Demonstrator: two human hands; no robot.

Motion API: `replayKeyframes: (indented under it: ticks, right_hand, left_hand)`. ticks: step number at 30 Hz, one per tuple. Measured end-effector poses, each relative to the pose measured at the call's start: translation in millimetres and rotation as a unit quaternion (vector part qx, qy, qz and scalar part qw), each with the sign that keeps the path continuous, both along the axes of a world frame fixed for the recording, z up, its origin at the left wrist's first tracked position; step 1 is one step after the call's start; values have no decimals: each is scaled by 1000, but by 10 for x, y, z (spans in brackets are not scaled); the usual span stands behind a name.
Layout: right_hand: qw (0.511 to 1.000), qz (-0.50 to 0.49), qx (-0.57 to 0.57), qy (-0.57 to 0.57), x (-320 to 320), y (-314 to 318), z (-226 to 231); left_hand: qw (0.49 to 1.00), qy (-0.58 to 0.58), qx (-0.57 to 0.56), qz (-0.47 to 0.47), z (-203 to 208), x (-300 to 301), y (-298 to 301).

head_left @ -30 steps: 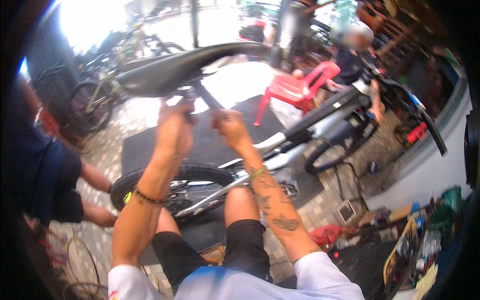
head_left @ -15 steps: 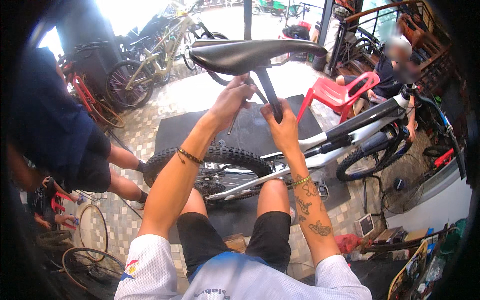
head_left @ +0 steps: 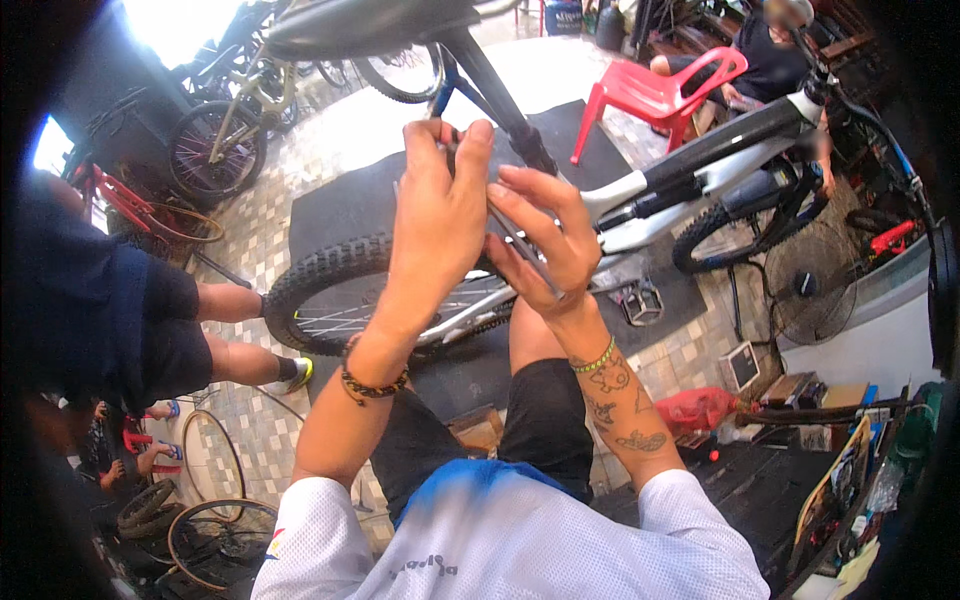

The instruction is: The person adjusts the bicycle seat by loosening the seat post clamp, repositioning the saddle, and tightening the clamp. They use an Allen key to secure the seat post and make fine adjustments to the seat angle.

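Note:
A black bicycle saddle [head_left: 370, 22] on a black seat post [head_left: 500, 100] rises above a white and black bicycle frame [head_left: 700, 160]. My left hand [head_left: 440, 215] is raised beside the post, fingers closed around a thin metal tool [head_left: 520, 245]. My right hand [head_left: 545, 240] is spread open next to it, its fingers touching the same slim tool just below the post. The knobby rear tyre [head_left: 330, 275] lies under my hands. The tool's tip is hidden behind my fingers.
A person in dark clothes [head_left: 110, 310] crouches at the left. Another person sits behind a red plastic chair [head_left: 650, 90] at the back. Parked bicycles [head_left: 230, 130], loose wheel rims [head_left: 215, 470], a floor fan [head_left: 810, 285] and a cluttered bench [head_left: 850, 480] surround the black mat [head_left: 340, 205].
The view has tilted so the saddle sits higher and my hands look closer. My hands have shifted from under the saddle down along the seat post, still together on the tool.

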State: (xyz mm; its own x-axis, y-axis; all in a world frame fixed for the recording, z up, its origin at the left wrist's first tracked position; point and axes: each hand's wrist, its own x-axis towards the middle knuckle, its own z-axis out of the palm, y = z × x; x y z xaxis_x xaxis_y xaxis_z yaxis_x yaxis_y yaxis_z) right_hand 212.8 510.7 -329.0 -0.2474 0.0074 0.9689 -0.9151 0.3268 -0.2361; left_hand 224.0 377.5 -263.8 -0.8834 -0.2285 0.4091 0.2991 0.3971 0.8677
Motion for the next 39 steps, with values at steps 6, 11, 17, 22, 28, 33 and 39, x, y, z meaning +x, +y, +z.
replayKeyframes:
  ticks: [6, 11, 17, 22, 28, 33, 39]
  right_hand:
    - [995, 57, -81, -8, -13, 85, 143]
    - [938, 190, -242, -161, -94, 99, 202]
    - [814, 382, -362, -245, -451, -107, 501]
    - [893, 264, -305, -198, -604, -32, 641]
    - [928, 194, -246, -199, -911, -126, 630]
    - [933, 200, -252, -163, -966, -179, 629]
    - [932, 216, -250, -151, -984, -200, 630]
  left_hand:
    - [996, 61, -12, -62, 176, 8, 95]
    - [988, 12, 76, -136, 194, -114, -3]
    - [971, -3, 113, -209, 257, -355, -95]
    - [993, 62, 67, -70, 258, -494, -238]
    - [927, 77, 250, -270, 243, -1062, -593]
    - [933, 88, 249, -246, 221, -1092, -585]
    - [939, 94, 241, -228, 217, -1091, -590]
